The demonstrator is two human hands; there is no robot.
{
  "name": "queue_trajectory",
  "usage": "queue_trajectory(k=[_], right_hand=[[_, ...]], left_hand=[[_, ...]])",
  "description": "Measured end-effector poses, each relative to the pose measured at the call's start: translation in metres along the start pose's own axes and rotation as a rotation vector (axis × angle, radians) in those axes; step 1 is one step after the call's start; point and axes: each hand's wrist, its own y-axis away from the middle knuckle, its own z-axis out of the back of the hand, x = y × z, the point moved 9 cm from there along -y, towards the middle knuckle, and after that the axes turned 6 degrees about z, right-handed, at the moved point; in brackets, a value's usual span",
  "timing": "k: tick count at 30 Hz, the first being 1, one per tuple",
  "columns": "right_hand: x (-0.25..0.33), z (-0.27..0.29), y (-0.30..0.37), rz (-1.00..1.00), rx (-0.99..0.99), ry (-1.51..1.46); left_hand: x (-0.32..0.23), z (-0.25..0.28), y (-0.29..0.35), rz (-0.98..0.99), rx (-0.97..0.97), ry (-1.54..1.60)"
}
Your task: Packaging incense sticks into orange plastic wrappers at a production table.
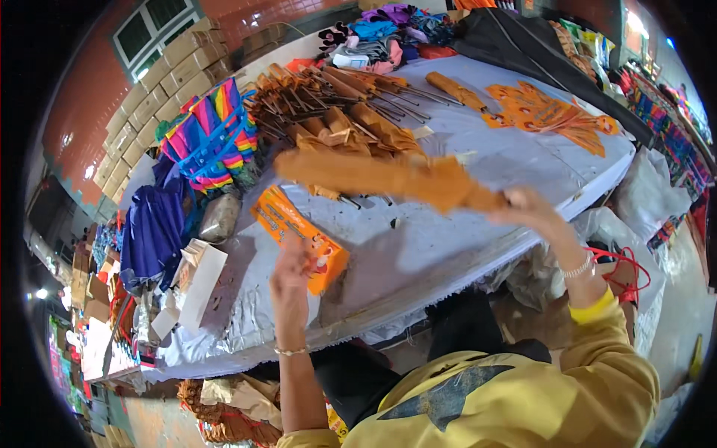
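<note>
A folded orange umbrella (373,173), smeared by motion, is held across the front of the table. My right hand (532,209) is closed on its right end. In my left hand (291,270) is a flat orange printed sleeve (284,216), gripped near its middle, tilted above the tabletop. The umbrella's far end hangs above the sleeve, apart from it. Behind them lies a heap of folded orange umbrellas (336,93) with dark metal shafts sticking out. One more rolled orange umbrella (455,91) rests to their right, beside a spread of flat orange printed sleeves (553,112).
The table (418,246) has a pale cloth cover. At its left are a rainbow-striped bundle (210,134), dark blue folded cloth (153,224) and an opened white box (202,280). Colourful folded umbrellas (381,30) lie at the back. Cartons (160,93) are stacked by the wall.
</note>
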Motion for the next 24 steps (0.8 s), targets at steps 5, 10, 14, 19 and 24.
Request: queue_trajectory(k=[5, 10, 14, 19, 24], right_hand=[[-0.001, -0.098, 0.103, -0.403, 0.508, -0.485], [0.070, -0.062, 0.091, 0.597, 0.134, 0.367], [0.140, -0.084, 0.048, 0.488, 0.258, -0.035], [0.154, -0.154, 0.057, 0.139, 0.817, -0.652], [0.084, -0.143, 0.070, 0.087, 0.623, -0.518]], left_hand=[[-0.077, -0.057, 0.030, -0.242, 0.294, 0.687], [-0.102, -0.074, 0.064, -0.471, 0.466, 0.728], [-0.091, -0.108, 0.087, -0.389, 0.056, 0.320], [-0.125, -0.152, 0.107, -0.272, 0.643, 0.306], [-0.124, -0.161, 0.114, -0.518, 0.502, 0.240]])
